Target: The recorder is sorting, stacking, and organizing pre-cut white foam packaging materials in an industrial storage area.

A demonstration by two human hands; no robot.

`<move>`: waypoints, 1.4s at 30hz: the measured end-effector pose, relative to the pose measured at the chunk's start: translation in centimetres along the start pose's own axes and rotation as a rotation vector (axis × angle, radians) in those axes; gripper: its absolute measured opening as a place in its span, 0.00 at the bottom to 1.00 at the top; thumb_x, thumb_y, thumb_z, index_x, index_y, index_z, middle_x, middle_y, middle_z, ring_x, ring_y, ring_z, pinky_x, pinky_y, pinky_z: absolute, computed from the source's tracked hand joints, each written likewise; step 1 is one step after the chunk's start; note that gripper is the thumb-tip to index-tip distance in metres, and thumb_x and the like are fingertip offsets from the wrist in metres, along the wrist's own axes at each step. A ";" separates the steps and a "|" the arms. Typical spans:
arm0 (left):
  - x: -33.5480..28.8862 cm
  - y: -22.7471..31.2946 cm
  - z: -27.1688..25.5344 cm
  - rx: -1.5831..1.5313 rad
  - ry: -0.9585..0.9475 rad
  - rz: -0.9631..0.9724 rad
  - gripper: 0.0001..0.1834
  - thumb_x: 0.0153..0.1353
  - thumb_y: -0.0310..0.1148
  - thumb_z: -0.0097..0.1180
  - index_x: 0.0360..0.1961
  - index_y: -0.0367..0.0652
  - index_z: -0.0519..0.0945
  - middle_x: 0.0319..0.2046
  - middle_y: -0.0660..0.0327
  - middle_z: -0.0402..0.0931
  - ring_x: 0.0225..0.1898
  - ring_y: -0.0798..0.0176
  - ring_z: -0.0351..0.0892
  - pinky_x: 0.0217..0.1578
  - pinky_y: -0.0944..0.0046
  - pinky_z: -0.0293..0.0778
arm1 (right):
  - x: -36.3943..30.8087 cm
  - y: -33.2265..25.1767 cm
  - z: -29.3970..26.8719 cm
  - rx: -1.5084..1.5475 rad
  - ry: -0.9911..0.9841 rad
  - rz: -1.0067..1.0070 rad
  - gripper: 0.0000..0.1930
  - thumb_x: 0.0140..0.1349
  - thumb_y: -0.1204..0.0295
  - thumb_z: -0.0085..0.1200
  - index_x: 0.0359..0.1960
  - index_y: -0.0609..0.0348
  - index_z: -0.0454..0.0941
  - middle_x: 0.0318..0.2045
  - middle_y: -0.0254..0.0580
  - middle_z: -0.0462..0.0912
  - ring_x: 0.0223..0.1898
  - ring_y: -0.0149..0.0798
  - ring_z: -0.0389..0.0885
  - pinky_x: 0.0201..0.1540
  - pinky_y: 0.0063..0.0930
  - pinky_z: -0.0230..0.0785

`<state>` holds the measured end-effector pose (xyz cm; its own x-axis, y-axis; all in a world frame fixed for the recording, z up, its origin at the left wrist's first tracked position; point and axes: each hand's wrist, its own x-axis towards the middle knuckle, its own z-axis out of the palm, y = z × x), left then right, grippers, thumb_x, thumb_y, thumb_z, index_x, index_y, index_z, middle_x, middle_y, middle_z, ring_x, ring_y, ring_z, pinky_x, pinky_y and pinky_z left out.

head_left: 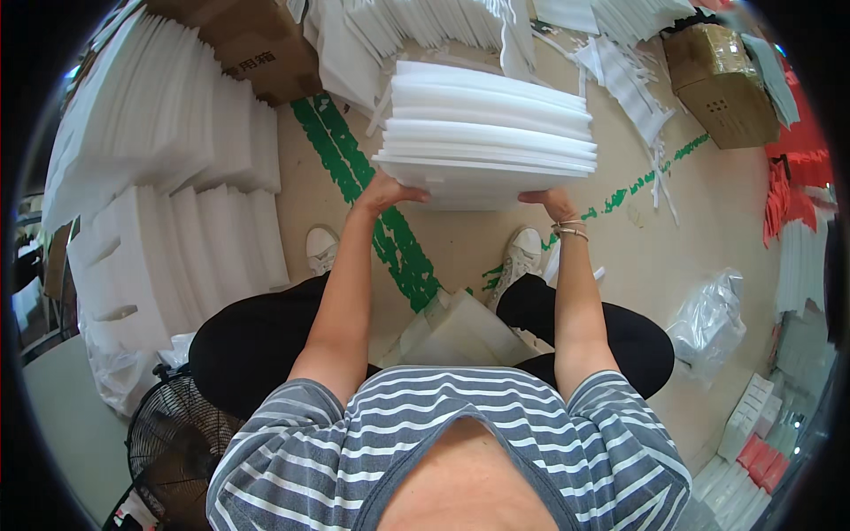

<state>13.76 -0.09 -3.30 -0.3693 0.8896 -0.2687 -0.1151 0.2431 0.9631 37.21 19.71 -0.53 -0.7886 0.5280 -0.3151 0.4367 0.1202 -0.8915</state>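
Observation:
Between my two hands is a thick stack of white foam sheets [487,133], held out in front of me above the floor. My left hand [386,191] grips the stack's near left corner, its thumb lying along the near face. At the near right corner my right hand [551,203] does the same, with bracelets on that wrist. The other fingers of both hands are hidden beneath or behind the sheets. The layers fan slightly apart toward the far side.
Tall piles of white foam sheets [177,257] stand at my left, beside a brown carton [252,44]. More foam and loose strips lie ahead. A taped carton [722,84] is at far right, a plastic bag [708,323] nearer. A black fan [181,442] stands at lower left.

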 end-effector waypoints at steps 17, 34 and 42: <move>2.9 3.4 0.1 -0.044 -0.035 0.070 0.50 0.22 0.27 0.69 0.52 0.42 0.56 0.47 0.60 0.62 0.46 0.63 0.63 0.46 0.66 0.62 | 1.2 4.0 0.6 0.513 0.268 -0.041 0.21 0.29 0.82 0.55 0.33 0.62 0.71 0.29 0.37 0.74 0.32 0.35 0.71 0.37 0.27 0.64; -1.8 14.1 6.3 -0.450 0.065 0.171 0.29 0.34 0.35 0.60 0.40 0.34 0.66 0.31 0.58 0.70 0.31 0.65 0.70 0.33 0.70 0.66 | -1.2 -8.4 -6.0 0.221 0.534 -0.197 0.21 0.38 0.71 0.53 0.37 0.68 0.68 0.32 0.48 0.74 0.38 0.38 0.71 0.42 0.27 0.62; -6.1 13.8 9.9 -0.413 0.513 0.162 0.30 0.29 0.34 0.62 0.36 0.32 0.66 0.28 0.56 0.70 0.24 0.65 0.69 0.23 0.68 0.65 | -9.7 -18.3 3.2 -0.397 0.483 -0.444 0.18 0.43 0.64 0.57 0.32 0.63 0.69 0.23 0.44 0.74 0.25 0.40 0.74 0.29 0.28 0.66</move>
<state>23.52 1.67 11.71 -0.7909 0.5814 -0.1910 -0.3263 -0.1365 0.9354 35.50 9.67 17.86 -0.6898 0.6572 0.3037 0.3179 0.6519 -0.6885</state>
